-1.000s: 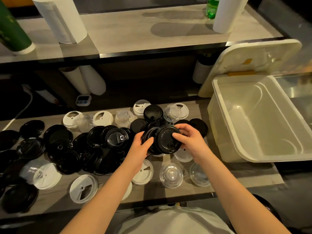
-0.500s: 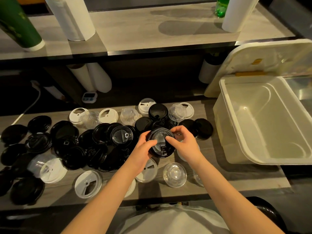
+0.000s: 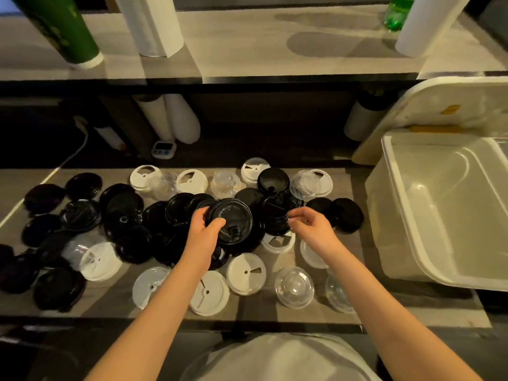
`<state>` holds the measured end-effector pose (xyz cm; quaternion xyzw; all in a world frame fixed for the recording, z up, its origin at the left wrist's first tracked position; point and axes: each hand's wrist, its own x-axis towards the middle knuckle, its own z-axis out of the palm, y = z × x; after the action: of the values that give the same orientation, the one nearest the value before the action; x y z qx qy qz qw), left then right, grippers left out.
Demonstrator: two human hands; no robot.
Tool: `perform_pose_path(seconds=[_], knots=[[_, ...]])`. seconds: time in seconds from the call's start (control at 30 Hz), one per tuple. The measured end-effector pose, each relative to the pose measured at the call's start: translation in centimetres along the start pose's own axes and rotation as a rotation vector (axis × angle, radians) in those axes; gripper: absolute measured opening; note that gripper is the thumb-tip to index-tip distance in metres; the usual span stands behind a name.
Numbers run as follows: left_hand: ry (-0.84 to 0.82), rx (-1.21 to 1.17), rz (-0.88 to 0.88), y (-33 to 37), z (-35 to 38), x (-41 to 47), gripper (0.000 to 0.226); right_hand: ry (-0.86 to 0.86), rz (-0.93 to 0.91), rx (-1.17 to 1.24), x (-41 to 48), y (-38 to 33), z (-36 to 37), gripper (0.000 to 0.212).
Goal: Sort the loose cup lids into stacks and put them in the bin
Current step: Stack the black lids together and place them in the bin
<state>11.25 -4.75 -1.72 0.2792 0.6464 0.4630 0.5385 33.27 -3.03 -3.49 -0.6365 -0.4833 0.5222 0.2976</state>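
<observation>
Black, white and clear cup lids lie scattered over the wooden counter (image 3: pixel 354 312). My left hand (image 3: pixel 203 232) grips a stack of black lids (image 3: pixel 233 220), tilted toward me, above the black pile (image 3: pixel 132 224). My right hand (image 3: pixel 312 226) hovers just right of the stack, fingers loosely curled over another black lid (image 3: pixel 275 215); no grasp shows. White lids (image 3: pixel 246 273) and clear domed lids (image 3: pixel 294 290) lie near the counter's front edge. The empty cream bin (image 3: pixel 395 149) stands at the right.
The bin's lid (image 3: pixel 450 105) leans up behind it. On the upper shelf stand a green cup stack (image 3: pixel 60 28), white cup stacks (image 3: pixel 154 26) and a green bottle (image 3: pixel 395 12). A small timer (image 3: pixel 164 148) and a white cable (image 3: pixel 68 160) sit at the back left.
My right hand has let go of the black lid stack and moved right. My left hand now holds the stack alone, shifted slightly left. The camera has dipped closer.
</observation>
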Motion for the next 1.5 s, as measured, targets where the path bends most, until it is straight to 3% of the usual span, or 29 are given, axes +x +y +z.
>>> perform_pose_path(seconds=[0.3, 0.43, 0.53, 0.63, 1.0, 1.2, 1.33, 1.5], knots=[[0.257, 0.002, 0.104, 1.6, -8.5, 2.8, 0.033, -0.197, -0.327, -0.607, 4.6, -4.3, 9.1, 0.028], [0.286, 0.002, 0.124, 2.0, -10.9, 4.0, 0.033, -0.244, -0.434, -0.888, 6.6, -5.5, 12.2, 0.053], [0.268, -0.019, 0.118, 2.1, -12.2, 4.9, 0.035, -0.305, -0.406, -1.105, 7.6, -5.6, 14.1, 0.081], [0.227, -0.028, 0.11, 2.1, -13.1, 5.7, 0.036, -0.304, -0.377, -1.226, 8.0, -5.6, 15.3, 0.088], [0.143, -0.031, 0.084, 1.6, -13.5, 7.5, 0.036, -0.107, -0.406, -0.91, 7.7, -5.6, 15.2, 0.039], [0.16, -0.02, 0.092, 1.5, -13.3, 6.9, 0.036, -0.085, -0.357, -0.761, 7.7, -6.1, 13.5, 0.032], [0.164, -0.017, 0.097, 1.9, -13.0, 6.4, 0.035, -0.068, -0.243, -0.431, 7.1, -7.9, 11.9, 0.027], [0.065, -0.07, 0.054, 2.0, -11.5, 5.7, 0.024, -0.292, -0.187, 0.004, 4.8, -10.5, 12.9, 0.022]])
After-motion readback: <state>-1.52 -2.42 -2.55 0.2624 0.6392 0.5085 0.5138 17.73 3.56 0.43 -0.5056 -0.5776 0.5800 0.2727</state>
